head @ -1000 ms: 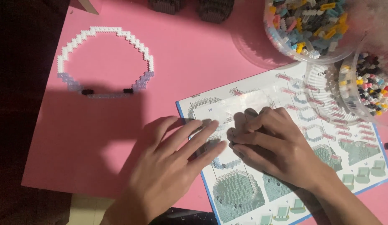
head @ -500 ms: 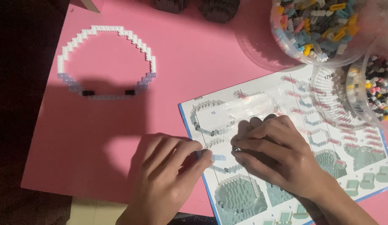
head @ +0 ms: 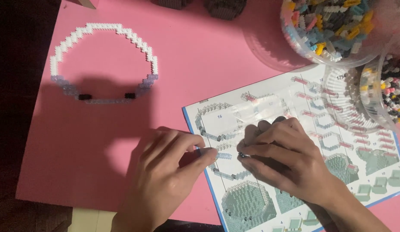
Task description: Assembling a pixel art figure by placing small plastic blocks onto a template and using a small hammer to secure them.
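My left hand (head: 165, 176) rests on the pink mat (head: 200, 56) at the left edge of an open instruction booklet (head: 217, 117), thumb and fingers pinched on the left end of a short pale blue brick strip (head: 220, 155). Curled over the booklet, my right hand (head: 286, 159) has its fingertips closed on the strip's right end, where a small dark piece shows. The strip lies just above the page between both hands. An oval ring of white and lavender bricks (head: 103, 27) lies apart at the upper left.
A clear tub of mixed coloured bricks (head: 329, 25) stands at the top right. A second tub (head: 389, 90) sits at the right edge, overlapping the booklet. Dark objects (head: 226, 6) sit at the top edge. The mat's front edge runs near my wrists.
My left hand's fingers, earlier stretched flat over the page, have drawn back and curled into a pinch on the strip. The right hand has stayed in about the same spot.
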